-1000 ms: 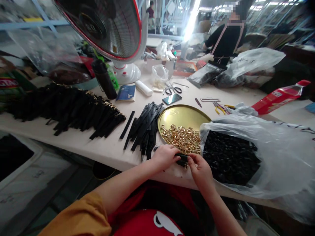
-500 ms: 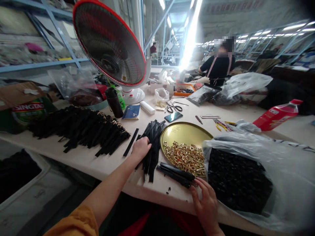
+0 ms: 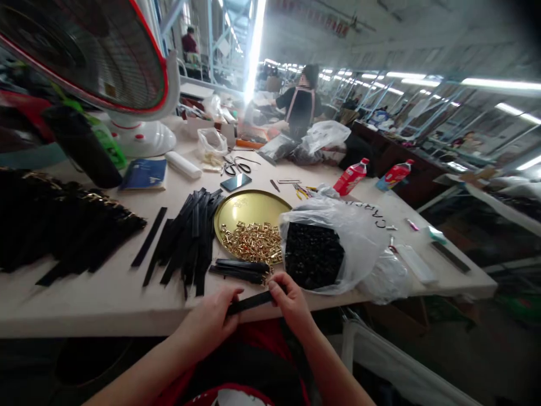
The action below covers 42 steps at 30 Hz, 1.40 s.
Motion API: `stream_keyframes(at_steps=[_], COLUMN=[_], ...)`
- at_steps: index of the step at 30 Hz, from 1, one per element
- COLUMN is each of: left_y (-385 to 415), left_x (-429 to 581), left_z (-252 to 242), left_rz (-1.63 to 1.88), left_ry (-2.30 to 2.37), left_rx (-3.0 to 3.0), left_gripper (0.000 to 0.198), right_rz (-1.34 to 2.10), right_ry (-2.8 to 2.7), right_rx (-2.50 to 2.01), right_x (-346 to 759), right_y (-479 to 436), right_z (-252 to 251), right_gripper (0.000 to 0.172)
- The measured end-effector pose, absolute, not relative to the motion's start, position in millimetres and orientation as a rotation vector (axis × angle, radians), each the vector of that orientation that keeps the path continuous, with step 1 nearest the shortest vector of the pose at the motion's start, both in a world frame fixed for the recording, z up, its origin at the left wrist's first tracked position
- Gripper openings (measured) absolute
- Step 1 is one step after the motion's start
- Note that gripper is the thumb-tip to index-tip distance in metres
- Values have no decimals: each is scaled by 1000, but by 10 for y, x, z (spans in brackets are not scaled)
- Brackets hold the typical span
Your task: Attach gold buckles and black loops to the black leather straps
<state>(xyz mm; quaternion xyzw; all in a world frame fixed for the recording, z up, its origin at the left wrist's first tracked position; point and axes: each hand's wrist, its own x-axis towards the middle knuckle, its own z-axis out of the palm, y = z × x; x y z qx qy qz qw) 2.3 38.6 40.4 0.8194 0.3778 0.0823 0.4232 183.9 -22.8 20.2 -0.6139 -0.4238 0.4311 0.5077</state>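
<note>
Between my two hands stretches a black strap (image 3: 252, 303), near the table's front edge. My left hand (image 3: 220, 312) is closed round its left end, and my right hand (image 3: 287, 293) pinches the right end. Just beyond lies a small bundle of black straps (image 3: 239, 270) with gold fittings at its right end. Further back, a round gold tray (image 3: 253, 202) holds a heap of small gold buckles (image 3: 253, 239). Loose black straps (image 3: 196, 225) are piled left of the tray. To its right, a clear plastic bag (image 3: 359, 237) lies open, full of small black pieces (image 3: 313, 256).
A large pile of black straps with gold fittings (image 3: 63, 220) covers the left of the table. Behind stand a fan (image 3: 143, 138), a dark bottle (image 3: 84, 146), a blue booklet (image 3: 143, 173), a phone (image 3: 235, 181), scissors (image 3: 236, 165) and red bottles (image 3: 351, 176). A person (image 3: 301, 101) works further back.
My view has swung to the right. My left hand has left the loose strap pile with a strap, and my right hand has come off the bundle to grip its other end.
</note>
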Motion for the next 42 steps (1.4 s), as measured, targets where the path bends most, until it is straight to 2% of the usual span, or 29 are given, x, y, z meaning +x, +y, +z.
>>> stream_keyframes(at_steps=[2, 4, 10, 13, 17, 31, 37, 39, 42], left_y=[316, 290, 294, 303, 356, 557, 586, 577, 558], left_x=[104, 171, 260, 277, 267, 301, 299, 307, 323], left_z=[433, 458, 405, 426, 469, 366, 319, 283, 252], left_rz=[218, 213, 237, 272, 282, 255, 244, 244, 259], left_ry=[844, 780, 881, 883, 838, 844, 828, 814, 814], left_rx=[1848, 1693, 1174, 914, 705, 530, 577, 644, 815], left_gripper=[35, 31, 37, 41, 45, 42, 40, 37, 32], right_rz=[1126, 1073, 126, 40, -43, 168, 235, 371, 923], right_ry=[-1128, -1213, -1489, -1746, -1919, -1888, -1726, -1503, -1056], right_rx=[-1450, -1492, -2151, -2387, -2488, -2488, -2395, -2231, -1812], right_x=[1849, 2015, 3086, 3376, 3454, 3554, 3446, 3253, 2816], right_y=[-264, -248, 67, 207, 282, 297, 260, 206, 122], right_z=[175, 139, 71, 16, -72, -43, 115, 187, 237], right_gripper=[24, 26, 26, 24, 21, 12, 15, 18, 30])
